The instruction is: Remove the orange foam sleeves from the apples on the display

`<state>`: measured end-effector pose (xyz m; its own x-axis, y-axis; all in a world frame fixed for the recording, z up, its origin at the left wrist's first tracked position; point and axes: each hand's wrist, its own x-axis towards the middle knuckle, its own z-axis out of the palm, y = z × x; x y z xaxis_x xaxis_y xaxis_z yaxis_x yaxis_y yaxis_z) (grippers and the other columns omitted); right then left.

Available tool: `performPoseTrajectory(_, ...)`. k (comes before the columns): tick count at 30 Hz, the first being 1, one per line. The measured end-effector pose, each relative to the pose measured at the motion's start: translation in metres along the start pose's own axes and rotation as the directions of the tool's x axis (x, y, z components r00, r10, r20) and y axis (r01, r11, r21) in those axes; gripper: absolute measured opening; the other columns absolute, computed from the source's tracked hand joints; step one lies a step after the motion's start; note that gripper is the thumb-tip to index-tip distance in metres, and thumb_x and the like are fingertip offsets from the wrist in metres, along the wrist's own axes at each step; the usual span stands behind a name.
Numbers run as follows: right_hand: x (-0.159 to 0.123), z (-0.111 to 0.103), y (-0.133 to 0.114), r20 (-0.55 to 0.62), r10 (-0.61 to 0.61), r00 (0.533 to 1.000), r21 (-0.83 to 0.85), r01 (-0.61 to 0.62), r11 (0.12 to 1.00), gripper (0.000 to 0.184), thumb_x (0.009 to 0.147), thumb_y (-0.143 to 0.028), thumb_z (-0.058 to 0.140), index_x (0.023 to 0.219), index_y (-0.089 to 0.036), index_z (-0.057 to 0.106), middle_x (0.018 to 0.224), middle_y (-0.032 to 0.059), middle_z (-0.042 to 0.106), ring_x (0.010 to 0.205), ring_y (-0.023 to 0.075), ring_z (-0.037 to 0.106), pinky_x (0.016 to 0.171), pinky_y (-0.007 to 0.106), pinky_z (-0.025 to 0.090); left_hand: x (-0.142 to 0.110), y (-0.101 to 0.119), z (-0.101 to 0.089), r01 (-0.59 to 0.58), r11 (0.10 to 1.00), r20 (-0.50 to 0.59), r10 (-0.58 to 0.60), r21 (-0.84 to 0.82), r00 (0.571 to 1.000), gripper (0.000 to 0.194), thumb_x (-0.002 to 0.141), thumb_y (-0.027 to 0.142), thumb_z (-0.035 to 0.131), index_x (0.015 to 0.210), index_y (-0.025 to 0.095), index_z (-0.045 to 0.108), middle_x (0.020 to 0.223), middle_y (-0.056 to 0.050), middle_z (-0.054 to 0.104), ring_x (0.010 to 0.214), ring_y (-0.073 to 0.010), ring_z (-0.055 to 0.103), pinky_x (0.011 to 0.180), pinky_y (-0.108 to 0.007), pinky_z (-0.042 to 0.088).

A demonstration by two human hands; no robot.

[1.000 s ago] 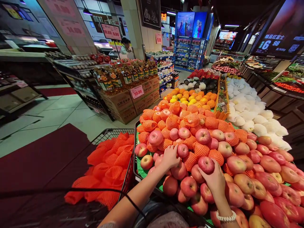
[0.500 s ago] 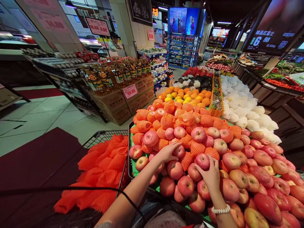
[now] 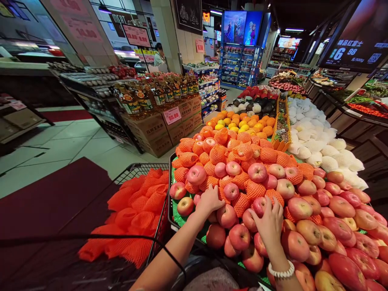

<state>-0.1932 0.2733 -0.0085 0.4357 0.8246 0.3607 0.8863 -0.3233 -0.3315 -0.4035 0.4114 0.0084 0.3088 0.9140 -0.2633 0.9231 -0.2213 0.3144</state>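
Now both hands are down on the big pile of apples (image 3: 303, 210) near the front edge of the fruit stand (image 3: 173, 202). The left hand (image 3: 209, 201) lies with bent fingers on top of a red apple (image 3: 226, 216) near the front left corner, touching it but not lifting it. The right hand (image 3: 270, 224) is spread flat, fingers wide, over another apple (image 3: 259, 205) just to the right; it holds nothing tight. Orange foam nets (image 3: 254, 190) sit among the apples behind the hands. More loose nets fill the shopping cart (image 3: 133, 171) to the left of the stand.

To do this well, I think the hands should press softly, since apples bruise. Take one apple at a time from the top, so the ones below do not roll off the front edge. Turn each apple gently to check for soft spots.
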Motion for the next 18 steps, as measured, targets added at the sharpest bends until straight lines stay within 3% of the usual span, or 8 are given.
performPoseTrajectory(3,0.012,0.007,-0.040,0.013,-0.150,0.989,0.129,0.147,0.981,0.059,0.103,-0.046,0.060,0.150,-0.011,0.052,0.152,0.0251,0.057,0.140,0.0404,0.054,0.118,0.057,0.045,0.001,0.003,-0.006,0.023,1.000,0.027,-0.023,-0.009,0.999,0.059,0.085,0.048,0.069,0.134,0.016,0.062,0.143,-0.024,0.064,0.114,-0.0396,0.075,0.091,-0.044,0.059)
performPoseTrajectory(5,0.022,0.018,-0.065,0.168,-0.202,0.965,0.210,0.165,0.964,0.051,0.103,-0.032,0.058,0.151,-0.017,0.053,0.149,0.0180,0.061,0.137,0.0330,0.060,0.116,0.048,0.049,0.005,0.002,-0.011,0.033,0.999,0.057,-0.033,-0.014,0.998,0.062,0.085,0.050,0.071,0.135,0.017,0.063,0.137,-0.023,0.070,0.115,-0.0404,0.075,0.092,-0.045,0.060)
performPoseTrajectory(7,0.034,0.031,-0.083,0.321,-0.198,0.926,0.199,0.139,0.970,0.056,0.094,-0.020,0.064,0.150,-0.020,0.055,0.147,0.0159,0.062,0.130,0.0314,0.066,0.106,0.042,0.055,0.011,-0.002,-0.014,0.036,0.999,0.099,-0.034,-0.020,0.995,0.067,0.082,0.054,0.076,0.137,0.017,0.063,0.127,-0.021,0.076,0.116,-0.0414,0.075,0.093,-0.045,0.060)
performPoseTrajectory(9,0.044,0.041,-0.090,0.395,-0.177,0.901,0.159,0.122,0.980,0.065,0.085,-0.013,0.072,0.148,-0.022,0.058,0.141,0.0154,0.066,0.118,0.0324,0.071,0.094,0.041,0.058,0.018,-0.005,-0.014,0.036,0.999,0.129,-0.032,-0.028,0.991,0.076,0.075,0.057,0.083,0.138,0.018,0.063,0.123,-0.020,0.079,0.117,-0.0422,0.075,0.094,-0.044,0.059)
performPoseTrajectory(11,0.053,0.045,-0.090,0.403,-0.174,0.898,0.158,0.119,0.980,0.067,0.080,-0.014,0.077,0.144,-0.022,0.061,0.129,0.0133,0.071,0.108,0.0320,0.074,0.089,0.040,0.058,0.021,-0.006,-0.011,0.040,0.998,0.125,-0.035,-0.040,0.992,0.082,0.071,0.058,0.087,0.139,0.018,0.063,0.126,-0.020,0.078,0.118,-0.0420,0.075,0.095,-0.043,0.059)
performPoseTrajectory(14,0.061,0.038,-0.084,0.381,-0.164,0.910,0.177,0.102,0.979,0.063,0.083,-0.023,0.079,0.143,-0.021,0.061,0.124,0.0119,0.072,0.110,0.0311,0.073,0.093,0.039,0.058,0.018,-0.002,-0.001,0.071,0.995,0.056,-0.067,-0.065,0.996,0.081,0.077,0.056,0.083,0.143,0.016,0.059,0.128,-0.021,0.077,0.119,-0.0402,0.075,0.096,-0.043,0.058)
performPoseTrajectory(18,0.062,0.016,-0.076,0.215,-0.081,0.973,0.288,0.016,0.957,0.060,0.087,-0.034,0.075,0.143,-0.021,0.058,0.135,0.0143,0.070,0.119,0.0322,0.070,0.099,0.042,0.056,0.007,0.004,0.010,0.111,0.988,-0.044,-0.116,-0.104,0.992,0.075,0.084,0.056,0.074,0.144,0.014,0.058,0.128,-0.021,0.076,0.118,-0.0383,0.074,0.096,-0.042,0.056)
